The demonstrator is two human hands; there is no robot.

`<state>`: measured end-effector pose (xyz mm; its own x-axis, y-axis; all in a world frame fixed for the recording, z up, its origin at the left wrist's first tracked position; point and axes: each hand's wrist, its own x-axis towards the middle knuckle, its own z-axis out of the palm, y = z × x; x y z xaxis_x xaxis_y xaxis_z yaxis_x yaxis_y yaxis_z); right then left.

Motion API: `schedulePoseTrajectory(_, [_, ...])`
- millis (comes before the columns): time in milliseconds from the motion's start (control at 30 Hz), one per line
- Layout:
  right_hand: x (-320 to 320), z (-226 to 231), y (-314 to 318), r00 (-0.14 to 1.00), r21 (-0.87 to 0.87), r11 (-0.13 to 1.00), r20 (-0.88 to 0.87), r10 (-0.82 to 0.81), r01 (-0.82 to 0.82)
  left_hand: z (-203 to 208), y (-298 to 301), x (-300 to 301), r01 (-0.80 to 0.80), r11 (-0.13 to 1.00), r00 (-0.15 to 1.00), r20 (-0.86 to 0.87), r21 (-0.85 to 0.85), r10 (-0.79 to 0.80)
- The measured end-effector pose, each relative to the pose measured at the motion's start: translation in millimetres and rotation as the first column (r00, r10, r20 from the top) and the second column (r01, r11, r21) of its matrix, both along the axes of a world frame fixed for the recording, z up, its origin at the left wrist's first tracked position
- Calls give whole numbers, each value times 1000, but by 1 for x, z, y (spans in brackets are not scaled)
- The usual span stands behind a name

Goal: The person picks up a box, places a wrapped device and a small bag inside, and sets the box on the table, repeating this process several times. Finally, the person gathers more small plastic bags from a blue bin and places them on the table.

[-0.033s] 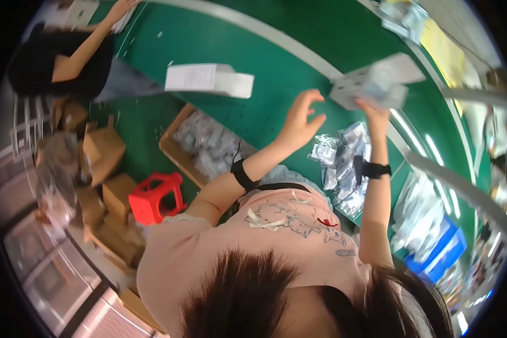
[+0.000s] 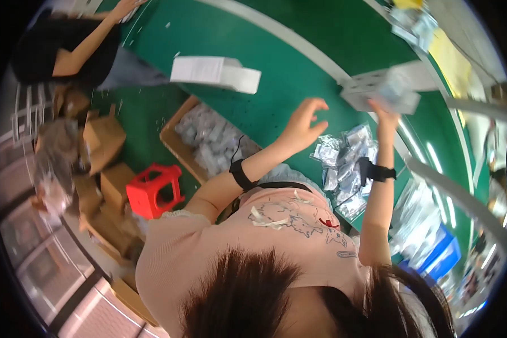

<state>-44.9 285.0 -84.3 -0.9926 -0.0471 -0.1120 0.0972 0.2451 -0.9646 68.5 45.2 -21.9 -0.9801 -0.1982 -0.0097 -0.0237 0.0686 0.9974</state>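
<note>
My right hand (image 2: 386,116) reaches to the right side of the bench, fingers closed at the lower end of a blurred, clear bluish plastic packet (image 2: 397,84). That packet overlaps an open white box (image 2: 357,90) with its flap stretched out to the right. Whether the packet is inside the box or in front of it, I cannot tell. My left hand (image 2: 303,128) hovers over the green bench with thumb and fingers apart, holding nothing. Close to both wrists lies a pile of small clear packets (image 2: 348,163). A second white box (image 2: 214,73) lies farther left.
A brown carton (image 2: 177,129) full of bagged parts stands at the left bench edge, near a red stool (image 2: 152,191) and brown boxes (image 2: 104,141). A co-worker in black (image 2: 67,50) is at far left. Plastic bags (image 2: 419,217) and a blue bin (image 2: 442,253) lie right.
My right hand, the packet and the open white box have shifted slightly right in view. Most of the bench scene shifts a little too. My left hand keeps its open pose.
</note>
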Motion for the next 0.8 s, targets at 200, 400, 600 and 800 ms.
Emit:
schedulePoseTrajectory(200, [-58,40,14,884,-118,981,-427,-190,154,5,15,61,452,887,876,241,-100,-419])
schedulePoseTrajectory(400, [-110,27,42,814,-235,953,-504,-288,192,30,78,90,501,865,842,210,34,-496])
schedulePoseTrajectory(600, [-156,-10,74,776,-124,968,-579,-250,220,32,122,122,398,917,901,180,26,-396])
schedulePoseTrajectory(800, [-162,-35,92,887,109,952,-405,-220,286,43,132,131,75,989,985,146,124,-93])
